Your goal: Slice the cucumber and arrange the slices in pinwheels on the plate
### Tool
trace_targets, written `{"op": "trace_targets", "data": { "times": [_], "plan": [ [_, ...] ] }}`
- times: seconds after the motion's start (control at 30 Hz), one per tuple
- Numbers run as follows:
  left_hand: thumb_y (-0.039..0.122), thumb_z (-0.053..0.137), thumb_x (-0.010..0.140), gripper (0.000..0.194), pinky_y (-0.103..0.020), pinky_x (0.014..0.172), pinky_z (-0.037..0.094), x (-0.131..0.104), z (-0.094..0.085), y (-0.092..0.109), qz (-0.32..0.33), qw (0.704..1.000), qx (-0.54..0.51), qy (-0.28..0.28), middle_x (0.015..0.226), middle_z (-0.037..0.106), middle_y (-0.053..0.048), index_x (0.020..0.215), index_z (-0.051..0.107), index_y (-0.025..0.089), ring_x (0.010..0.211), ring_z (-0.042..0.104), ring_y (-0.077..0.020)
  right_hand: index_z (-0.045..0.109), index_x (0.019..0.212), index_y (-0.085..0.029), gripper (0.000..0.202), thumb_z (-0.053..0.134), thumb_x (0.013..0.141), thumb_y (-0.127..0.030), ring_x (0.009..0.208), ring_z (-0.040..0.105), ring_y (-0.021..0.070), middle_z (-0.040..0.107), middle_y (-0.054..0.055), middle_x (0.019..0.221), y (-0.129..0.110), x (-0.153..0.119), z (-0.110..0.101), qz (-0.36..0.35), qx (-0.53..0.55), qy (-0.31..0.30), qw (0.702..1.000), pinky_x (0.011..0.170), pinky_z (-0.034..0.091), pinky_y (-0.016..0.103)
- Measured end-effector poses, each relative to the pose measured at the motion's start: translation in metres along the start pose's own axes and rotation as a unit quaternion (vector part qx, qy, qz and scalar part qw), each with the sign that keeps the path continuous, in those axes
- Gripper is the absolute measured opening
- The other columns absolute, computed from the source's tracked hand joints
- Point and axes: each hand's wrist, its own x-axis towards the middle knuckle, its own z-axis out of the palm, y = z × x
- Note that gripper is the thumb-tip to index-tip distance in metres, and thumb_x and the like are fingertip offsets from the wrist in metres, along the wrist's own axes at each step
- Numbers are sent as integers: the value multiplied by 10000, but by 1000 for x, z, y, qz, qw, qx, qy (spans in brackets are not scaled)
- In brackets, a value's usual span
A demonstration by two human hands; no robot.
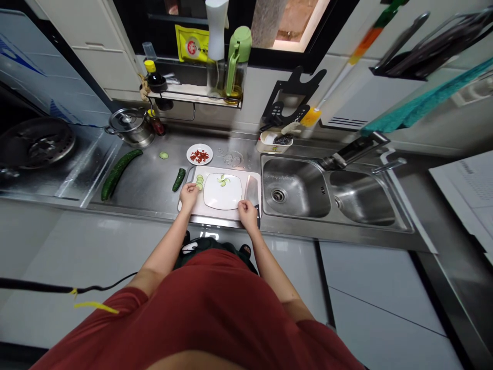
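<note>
Taking the white plate [222, 198] as the clock face, I'd say the cucumber slices [199, 180] at ten o'clock want lifting singly and lightly by the rim, with care near the knife [251, 189] at three. The left hand [189, 196], at nine, has its grip nearly together at those slices; whether it pinches one, I can't tell. The right hand [247, 213] curls at the plate's edge at four, clamped or merely touching, I can't tell.
</note>
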Motion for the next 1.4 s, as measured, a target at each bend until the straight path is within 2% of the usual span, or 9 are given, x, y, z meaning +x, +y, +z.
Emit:
{"op": "trace_targets", "data": {
  "times": [0.13,0.3,0.43,0.73,0.93,1.07,1.2,1.27,1.4],
  "plan": [
    [300,703,650,303,-248,733,487,-6,4,26,-6,984,-179,-19,759,653,-29,895,622,141,706,615,-108,641,854,-180,327,457,822,-448,668,561,186,611,26,686,-9,6,-3,-4,6,1,1000,665,414,282],
    [329,747,624,346,-248,710,479,-21,4,63,9,971,-225,-78,816,677,-46,903,652,148,760,625,-128,642,861,-178,310,483,813,-441,663,548,178,601,20,692,-30,19,-11,-13,26,2,1000,663,414,279],
    [322,767,621,339,-249,712,478,-30,4,82,28,961,-253,-109,802,676,-41,896,666,150,755,624,-129,638,856,-174,297,508,818,-438,632,526,154,579,8,690,-54,33,-12,-34,71,2,997,627,413,263],
    [358,769,656,330,-272,765,482,-37,9,93,103,957,-220,-158,818,670,-38,904,679,160,755,617,-133,657,972,-190,278,566,838,-417,748,582,157,678,41,887,-101,55,1,-146,134,-50,979,716,467,274],
    [355,786,632,330,-266,736,467,-43,13,103,97,959,-204,-174,780,654,-25,870,671,158,725,603,-127,635,845,-199,215,534,853,-390,757,587,154,667,16,818,-107,63,5,-174,127,-82,973,748,468,280],
    [350,778,645,325,-253,717,459,-45,17,105,97,958,-211,-168,760,652,-14,887,662,167,709,602,-118,605,798,-201,205,526,850,-383,745,585,150,653,5,783,-106,65,3,-167,126,-76,975,743,463,276],
    [455,726,706,319,-208,568,414,-43,18,105,27,965,-202,-164,681,646,-18,799,621,168,602,573,-99,600,805,-201,226,513,860,-402,750,587,154,655,14,794,-106,68,-1,-164,123,-60,977,744,462,277],
    [558,665,740,406,-188,468,334,-43,18,105,-45,960,-186,-204,639,647,-42,721,592,159,514,537,-86,598,801,-203,241,505,867,-415,760,589,157,655,18,796,-106,69,-4,-163,118,-54,978,750,464,279],
    [712,575,735,570,-173,384,197,-41,20,105,-158,916,-191,-315,648,669,-85,764,632,145,442,514,-74,611,826,-205,251,503,884,-423,789,590,162,656,21,824,-105,71,-8,-179,112,-52,976,737,464,277]
  ]
}}
